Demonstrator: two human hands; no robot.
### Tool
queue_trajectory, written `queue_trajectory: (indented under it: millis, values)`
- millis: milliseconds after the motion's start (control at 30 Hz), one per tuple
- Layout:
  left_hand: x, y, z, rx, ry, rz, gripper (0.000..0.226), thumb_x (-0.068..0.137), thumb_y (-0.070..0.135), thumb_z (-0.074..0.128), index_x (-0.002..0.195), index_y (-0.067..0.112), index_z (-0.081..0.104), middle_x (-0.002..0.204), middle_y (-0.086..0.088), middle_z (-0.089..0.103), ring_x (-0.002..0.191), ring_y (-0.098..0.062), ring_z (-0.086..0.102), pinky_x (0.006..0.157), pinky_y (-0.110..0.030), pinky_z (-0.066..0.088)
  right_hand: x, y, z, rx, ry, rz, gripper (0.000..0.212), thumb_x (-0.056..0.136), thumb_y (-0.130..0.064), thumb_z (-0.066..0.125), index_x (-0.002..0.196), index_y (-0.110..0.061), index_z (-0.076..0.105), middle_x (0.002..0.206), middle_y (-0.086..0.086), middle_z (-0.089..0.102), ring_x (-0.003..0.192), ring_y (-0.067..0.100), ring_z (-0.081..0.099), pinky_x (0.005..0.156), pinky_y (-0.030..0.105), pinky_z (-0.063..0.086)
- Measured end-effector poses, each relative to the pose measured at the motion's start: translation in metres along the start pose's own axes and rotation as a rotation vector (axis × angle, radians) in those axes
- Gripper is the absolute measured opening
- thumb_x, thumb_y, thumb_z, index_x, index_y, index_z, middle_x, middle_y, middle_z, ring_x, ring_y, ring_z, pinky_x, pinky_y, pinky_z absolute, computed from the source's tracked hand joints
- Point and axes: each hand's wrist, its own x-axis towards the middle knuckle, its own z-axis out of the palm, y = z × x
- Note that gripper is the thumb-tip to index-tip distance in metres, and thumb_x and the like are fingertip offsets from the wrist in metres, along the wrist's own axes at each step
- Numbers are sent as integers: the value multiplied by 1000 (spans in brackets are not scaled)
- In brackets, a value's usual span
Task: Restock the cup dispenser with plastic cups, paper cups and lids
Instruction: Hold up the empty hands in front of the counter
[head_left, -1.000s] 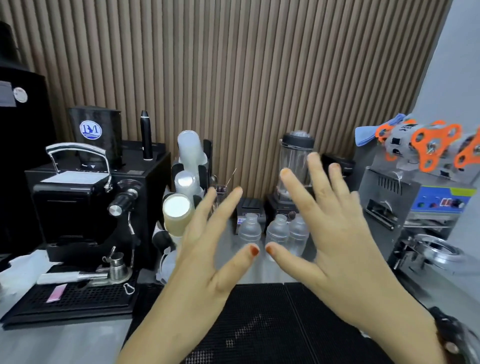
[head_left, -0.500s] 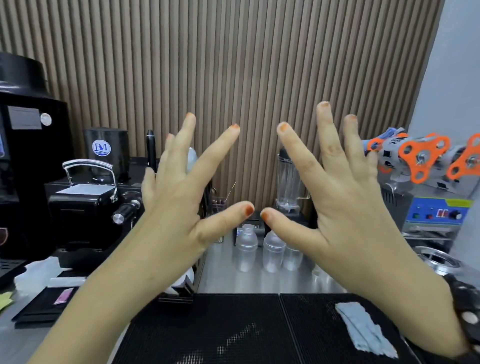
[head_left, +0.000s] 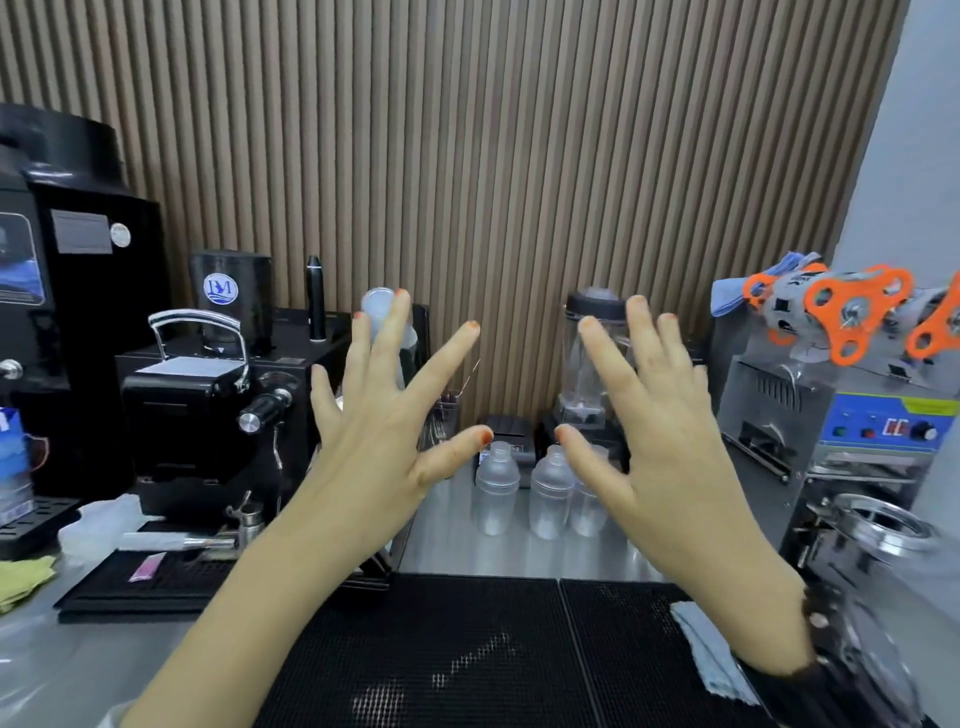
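Note:
My left hand (head_left: 379, 431) and my right hand (head_left: 660, 441) are raised side by side over the counter, backs toward me, fingers spread, holding nothing. The thumbs point at each other with a small gap between them. Behind my left hand stands the black cup dispenser (head_left: 420, 332); only its top tube with a frosted plastic cup stack (head_left: 375, 307) shows past my fingers. The dispenser's lower tubes are hidden by my hand and forearm.
A black espresso machine (head_left: 208, 410) stands left with a drip tray (head_left: 150, 582) before it. Three clear shaker bottles (head_left: 496, 488) and a blender (head_left: 589, 358) stand at the back. A cup sealing machine (head_left: 852, 415) fills the right. Black bar mats (head_left: 467, 654) lie in front, with a blue cloth (head_left: 711, 649).
Both hands rose from low over the mat to wall height, then dropped slightly and drew a little apart. The view tilted up and pulled back, bringing the blue cloth into sight.

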Motion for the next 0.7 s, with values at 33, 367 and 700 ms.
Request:
queue_trajectory:
  millis: [33,367,700]
  values:
    - [1,1,0,-6,1,-8,66,71,65,28,132,58,5,153,10,-15,136,-11,-23,107,-59,-8,-1,1,-3,43,19,15,69,84,-46,39,144,-40,7,154,-7,-3,143,17,-7,110,49,5]
    - [8,1,11,48,-19,6,67,71,65,25,133,57,0,154,8,-16,136,-12,-24,107,-58,-8,-8,5,15,26,-51,29,68,84,-50,36,144,-42,4,155,-5,-6,142,17,-9,108,48,3]
    - [15,-8,14,84,13,27,67,72,64,27,134,55,4,155,4,-13,140,-23,-18,106,-61,-6,0,7,24,0,-59,14,70,83,-53,36,144,-43,3,157,0,-4,143,22,-8,107,52,6]
